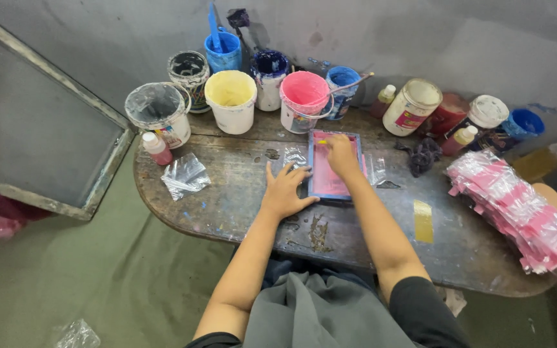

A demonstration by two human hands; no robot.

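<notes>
Now: both hands on a small pink screen frame at the middle of the worn table.

Left hand lies flat, fingers spread, on the table against the frame's left edge. Right hand sits on the frame's far end, fingers curled down over something yellow; what it is I cannot tell. Paint tubs stand far: a yellow one and a pink one. Pink packets in clear wrap pile at right; a small red bottle stands at left.
</notes>
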